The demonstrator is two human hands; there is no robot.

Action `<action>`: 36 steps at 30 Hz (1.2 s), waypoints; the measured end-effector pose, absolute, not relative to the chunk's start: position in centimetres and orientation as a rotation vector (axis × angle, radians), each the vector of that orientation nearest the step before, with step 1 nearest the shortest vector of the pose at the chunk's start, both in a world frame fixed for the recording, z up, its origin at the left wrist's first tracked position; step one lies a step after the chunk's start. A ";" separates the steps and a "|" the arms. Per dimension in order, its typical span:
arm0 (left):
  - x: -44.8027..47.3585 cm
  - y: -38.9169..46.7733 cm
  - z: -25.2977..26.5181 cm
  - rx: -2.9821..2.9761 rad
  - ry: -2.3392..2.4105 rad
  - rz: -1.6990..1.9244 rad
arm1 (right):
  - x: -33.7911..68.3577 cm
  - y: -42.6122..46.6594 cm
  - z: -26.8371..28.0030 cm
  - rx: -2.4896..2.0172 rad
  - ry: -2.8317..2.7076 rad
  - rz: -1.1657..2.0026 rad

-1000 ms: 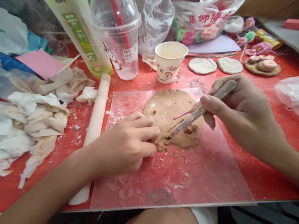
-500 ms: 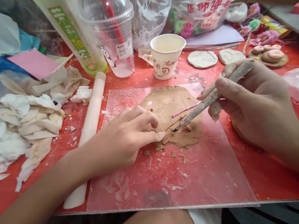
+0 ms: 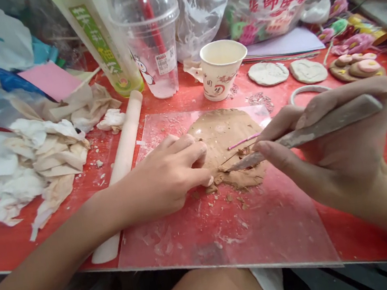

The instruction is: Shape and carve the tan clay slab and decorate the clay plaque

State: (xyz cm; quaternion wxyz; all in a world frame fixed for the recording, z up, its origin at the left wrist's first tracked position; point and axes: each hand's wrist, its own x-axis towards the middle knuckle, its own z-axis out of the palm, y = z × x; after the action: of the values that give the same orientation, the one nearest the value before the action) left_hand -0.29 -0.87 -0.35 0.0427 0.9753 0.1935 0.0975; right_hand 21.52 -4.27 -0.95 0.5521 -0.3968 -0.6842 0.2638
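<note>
My right hand (image 3: 337, 144) is closed around a grey, clay-smeared modelling tool (image 3: 307, 131), held slanted like a pen. Its pointed end touches the brown clay slab (image 3: 227, 126) near the torn lower part, where loose bits of clay stick up. My left hand (image 3: 169, 177) rests at the slab's left edge. Its fingers are bent and the thumb stretches apart from them, with the thumb tip close to the tool's point. A thin pink strip (image 3: 243, 141) lies on the slab, above a dark thin line. Beneath the slab is a clear sheet (image 3: 192, 241) scattered with crumbs.
A pale rolling pin (image 3: 125, 173) lies left of the sheet, beside crumpled tissues (image 3: 37, 162). Behind stand a paper cup (image 3: 222, 81), a plastic cup (image 3: 158, 73) and a green-labelled bottle (image 3: 100, 47). Pale clay discs (image 3: 268, 73) and a ring (image 3: 310, 88) lie at right.
My right hand has turned and come lower and nearer, with the tool lying flatter. Clay by its point is more broken up. The ring behind my right hand now shows.
</note>
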 end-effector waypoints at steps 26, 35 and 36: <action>-1.2 -0.4 -1.0 3.303 0.460 0.640 | 22.6 -4.0 -1.5 -0.749 -1.708 0.959; -1.1 -0.6 -0.6 3.444 0.453 0.643 | 22.6 -3.6 -1.6 -0.616 -1.813 0.893; -1.1 -0.6 -0.6 3.456 0.452 0.642 | 22.5 -3.6 -1.5 -0.611 -1.821 0.884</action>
State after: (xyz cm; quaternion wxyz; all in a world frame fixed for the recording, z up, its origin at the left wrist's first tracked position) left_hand -1.11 -0.58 -0.65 -0.1997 0.9555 0.1250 0.1776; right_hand 22.54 -3.57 -1.45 0.4915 -0.2519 -0.7500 0.3640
